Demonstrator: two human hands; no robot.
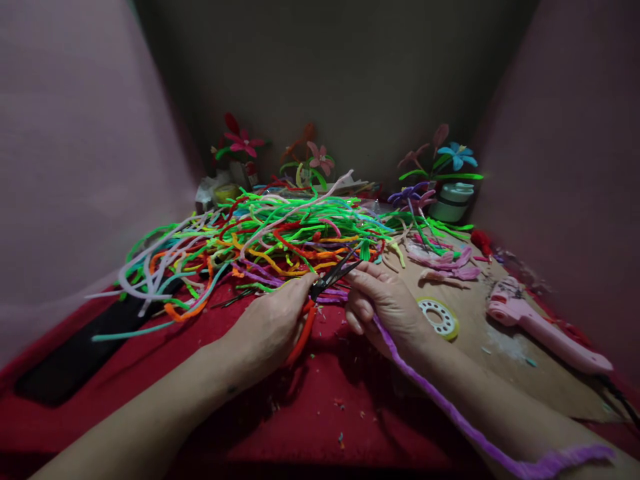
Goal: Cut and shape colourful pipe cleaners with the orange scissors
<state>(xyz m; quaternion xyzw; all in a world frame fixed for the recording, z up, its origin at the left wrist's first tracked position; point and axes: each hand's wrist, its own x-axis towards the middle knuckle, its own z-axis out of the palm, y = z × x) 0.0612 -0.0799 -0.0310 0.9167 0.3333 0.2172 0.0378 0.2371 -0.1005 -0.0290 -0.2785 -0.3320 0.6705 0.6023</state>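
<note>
My left hand [275, 320] is closed round a pair of scissors [301, 340] with orange-red handles. Their dark blades stand apart and point up and to the right. In my right hand [385, 300] a purple pipe cleaner [435, 393] is pinched between the fingers. Its long end trails down along my right forearm to the lower right. The blades lie very close to my right fingertips; I cannot tell whether they touch the pipe cleaner. Just behind both hands lies a large heap of coloured pipe cleaners [300, 220], mostly green.
A pink glue gun [550, 333] and a yellow tape roll [453, 323] lie on a brown board [545, 390] at the right. On the left is a black phone-like slab [65, 367]. Pipe-cleaner flowers [457, 157] stand at the back. Small scraps dot the red cloth [380, 440].
</note>
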